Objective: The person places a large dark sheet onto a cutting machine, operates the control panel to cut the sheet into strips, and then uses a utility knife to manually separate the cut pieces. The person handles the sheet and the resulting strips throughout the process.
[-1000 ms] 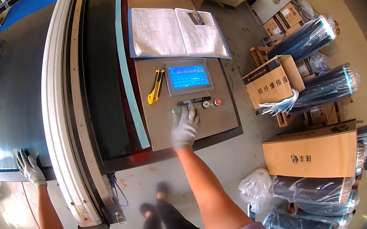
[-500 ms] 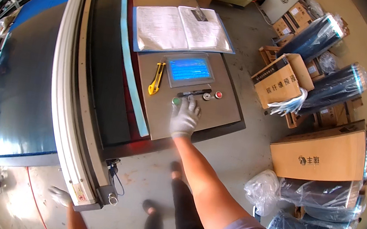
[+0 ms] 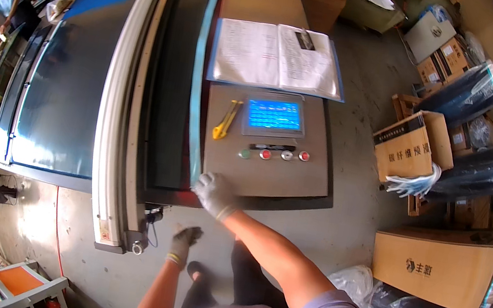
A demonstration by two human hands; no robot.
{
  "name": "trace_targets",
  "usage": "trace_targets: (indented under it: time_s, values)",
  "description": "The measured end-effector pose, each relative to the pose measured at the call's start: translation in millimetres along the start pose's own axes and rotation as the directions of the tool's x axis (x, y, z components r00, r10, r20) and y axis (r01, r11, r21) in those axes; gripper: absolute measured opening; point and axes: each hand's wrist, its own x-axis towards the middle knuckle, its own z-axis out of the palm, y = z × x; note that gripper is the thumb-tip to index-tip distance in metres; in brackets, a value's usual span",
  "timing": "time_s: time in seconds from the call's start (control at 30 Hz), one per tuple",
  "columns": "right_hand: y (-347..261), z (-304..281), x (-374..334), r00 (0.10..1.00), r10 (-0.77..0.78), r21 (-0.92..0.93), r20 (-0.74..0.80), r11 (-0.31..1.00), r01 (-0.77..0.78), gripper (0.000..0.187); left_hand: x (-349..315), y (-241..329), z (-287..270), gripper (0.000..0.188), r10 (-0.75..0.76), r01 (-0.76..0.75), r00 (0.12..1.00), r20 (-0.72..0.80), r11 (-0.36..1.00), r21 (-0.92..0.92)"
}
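Observation:
My right hand (image 3: 213, 194), in a pale work glove, is over the front edge of the brown panel (image 3: 261, 182), close to the lower end of a light-blue strip (image 3: 199, 81). Its fingers look loosely spread and hold nothing I can see; whether they touch the strip is unclear. My left hand (image 3: 184, 243), gloved too with darker fingertips, hangs above the floor right of the long metal beam's (image 3: 123, 101) near end, fingers apart and bare of any object. On the panel lie a yellow utility knife (image 3: 224, 121) and a black marker (image 3: 272, 147), below a lit blue touchscreen (image 3: 274, 114).
A green button (image 3: 244, 153) and several round controls line the panel below an open document folder (image 3: 247, 53). Dark sheet material (image 3: 71, 92) covers the machine bed at left. Cardboard boxes (image 3: 436, 267) and wrapped rolls (image 3: 475, 169) stand at right. Another person (image 3: 10, 0) is at far left.
My right hand has left the green button and moved down and left to the panel's front edge. My left hand has moved rightward past the beam's end. The view has shifted left.

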Motion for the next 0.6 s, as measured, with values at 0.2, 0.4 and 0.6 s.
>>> trace_targets:
  time_s: [0.2, 0.4, 0.6]
  values:
    - [-53, -62, -120, 0.858, -0.348, 0.361, 0.378, 0.909, 0.209, 0.020, 28, 76, 16, 0.077, 0.110, 0.283, 0.838, 0.534, 0.749, -0.599]
    - [-3, -15, -174, 0.585, -0.075, 0.283, 0.808, 0.920, -0.271, 0.031, -4, 126, 54, 0.046, 0.187, -0.125, 0.959, 0.211, 0.953, -0.276]
    - [18, -80, -42, 0.681, 0.281, 0.734, 0.676, -0.346, -0.585, 0.022, -46, 128, 92, 0.022, 0.273, -0.274, 0.961, -0.052, 0.962, -0.005]
